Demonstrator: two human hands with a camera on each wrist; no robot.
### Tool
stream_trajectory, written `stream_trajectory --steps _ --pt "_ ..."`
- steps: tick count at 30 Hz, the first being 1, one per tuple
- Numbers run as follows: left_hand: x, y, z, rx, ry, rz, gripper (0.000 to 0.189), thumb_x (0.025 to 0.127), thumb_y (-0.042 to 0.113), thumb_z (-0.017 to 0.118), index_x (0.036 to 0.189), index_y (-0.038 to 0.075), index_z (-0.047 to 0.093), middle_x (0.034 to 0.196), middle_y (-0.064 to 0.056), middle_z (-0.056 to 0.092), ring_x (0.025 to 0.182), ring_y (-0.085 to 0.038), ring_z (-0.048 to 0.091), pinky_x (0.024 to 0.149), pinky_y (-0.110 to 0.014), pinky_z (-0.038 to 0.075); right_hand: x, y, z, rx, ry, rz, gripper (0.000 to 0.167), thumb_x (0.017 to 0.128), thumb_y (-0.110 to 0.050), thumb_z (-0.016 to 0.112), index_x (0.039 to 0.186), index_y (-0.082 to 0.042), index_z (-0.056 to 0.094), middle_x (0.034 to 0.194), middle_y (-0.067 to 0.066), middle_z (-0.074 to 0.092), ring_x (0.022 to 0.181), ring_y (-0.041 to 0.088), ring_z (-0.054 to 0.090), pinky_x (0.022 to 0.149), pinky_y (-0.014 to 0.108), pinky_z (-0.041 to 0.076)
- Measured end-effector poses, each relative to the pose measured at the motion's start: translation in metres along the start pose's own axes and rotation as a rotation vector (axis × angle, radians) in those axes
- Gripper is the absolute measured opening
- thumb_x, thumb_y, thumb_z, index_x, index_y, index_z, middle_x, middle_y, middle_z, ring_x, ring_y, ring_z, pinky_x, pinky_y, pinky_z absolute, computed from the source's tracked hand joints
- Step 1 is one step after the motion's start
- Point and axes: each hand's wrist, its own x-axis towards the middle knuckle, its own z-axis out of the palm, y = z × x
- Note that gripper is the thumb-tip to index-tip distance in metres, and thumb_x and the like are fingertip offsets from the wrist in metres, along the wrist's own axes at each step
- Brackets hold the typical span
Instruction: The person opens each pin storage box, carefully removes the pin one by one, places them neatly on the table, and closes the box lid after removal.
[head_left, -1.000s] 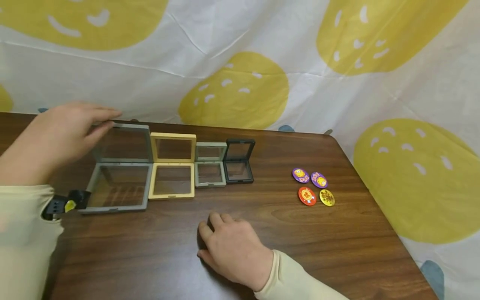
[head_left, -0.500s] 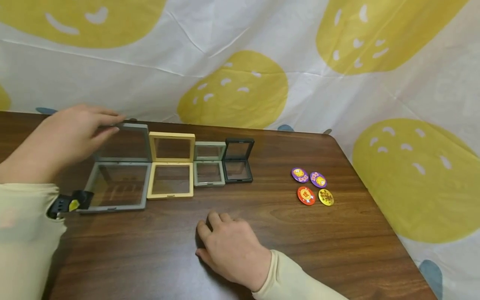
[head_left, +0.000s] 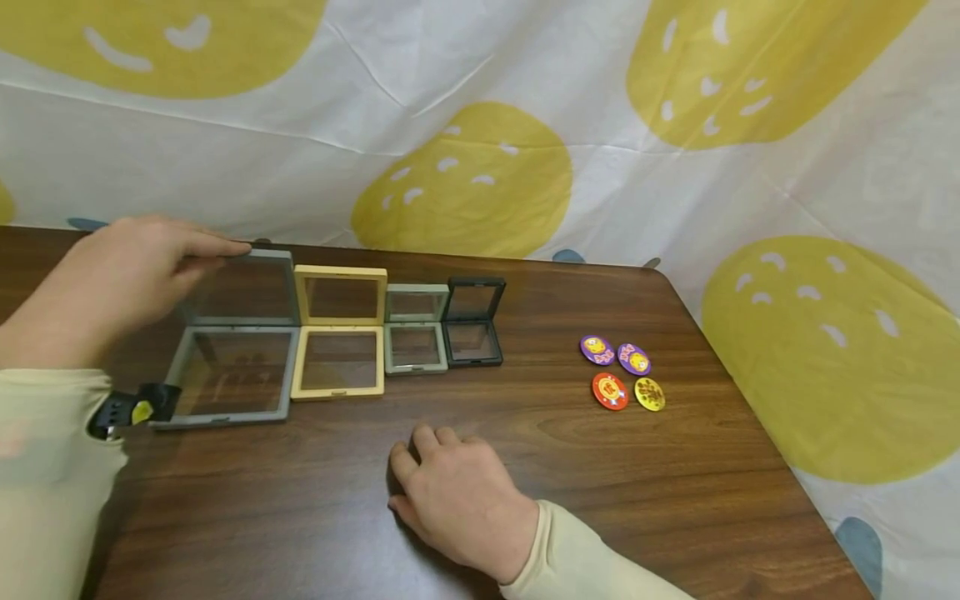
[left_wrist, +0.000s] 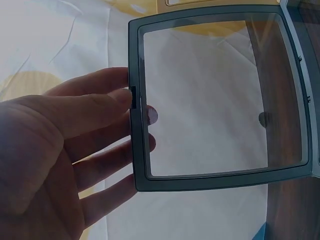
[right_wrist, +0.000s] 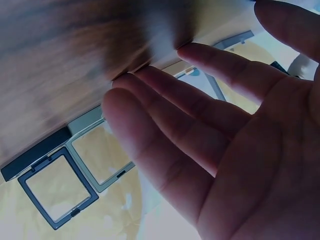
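Note:
At the left end of a row of four-sided, clear-windowed display frames, my left hand point(head_left: 142, 267) holds the raised lid of the largest one, the grey display frame point(head_left: 281, 383). In the left wrist view my thumb lies against the front of the lid's rim point(left_wrist: 225, 182) by its notch, with the fingers behind it. That lid stands up from its hinge, and its base lies flat on the table. My right hand point(head_left: 465, 500) rests on the tabletop in front of the row, fingers loosely bent and holding nothing; in the right wrist view its fingertips meet the wood.
To the right stand a yellow frame point(head_left: 300, 367), a pale green frame point(head_left: 416, 368) and a black frame point(head_left: 474, 362), lids raised. Two purple badges point(head_left: 597, 350), a red badge point(head_left: 610, 392) and a gold badge point(head_left: 649, 394) lie farther right. A patterned cloth point(head_left: 637, 200) hangs behind the table.
My left fingers have shifted slightly right and down along the grey lid's top edge. The lid keeps about the same angle, and my right hand stays in place.

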Motion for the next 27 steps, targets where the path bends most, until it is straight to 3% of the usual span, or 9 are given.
stream_trajectory --steps 12,19,27 --pt "-0.0004 -0.0019 -0.0019 -0.022 -0.020 -0.020 0.034 0.088 0.004 0.059 0.117 0.018 0.068 0.125 -0.017 0.062 0.113 -0.051 0.053 0.087 -0.065 0.040 -0.0018 0.0006 0.0025 -0.025 0.054 -0.010 0.039 0.088 -0.053 0.056 0.111 -0.022 0.064 0.088 -0.005 0.060 0.072 0.010 0.058 0.051 0.023 0.042" --pt "-0.0038 -0.0023 -0.0039 -0.076 0.015 0.035 0.029 0.088 0.004 0.060 0.112 0.016 0.071 0.121 -0.016 0.065 0.111 -0.046 0.057 0.089 -0.061 0.042 -0.0026 0.0014 0.0028 -0.039 0.069 -0.023 0.038 0.089 -0.052 0.055 0.111 -0.021 0.064 0.088 -0.005 0.060 0.070 0.010 0.058 0.050 0.023 0.042" --pt "-0.0055 -0.0071 -0.0082 -0.127 -0.081 0.046 0.028 0.093 0.010 0.056 0.116 0.020 0.069 0.124 -0.015 0.064 0.113 -0.043 0.058 0.089 -0.059 0.043 -0.0035 0.0027 0.0036 -0.053 0.082 -0.029 0.038 0.089 -0.051 0.055 0.111 -0.020 0.064 0.088 -0.004 0.060 0.070 0.010 0.056 0.050 0.023 0.041"
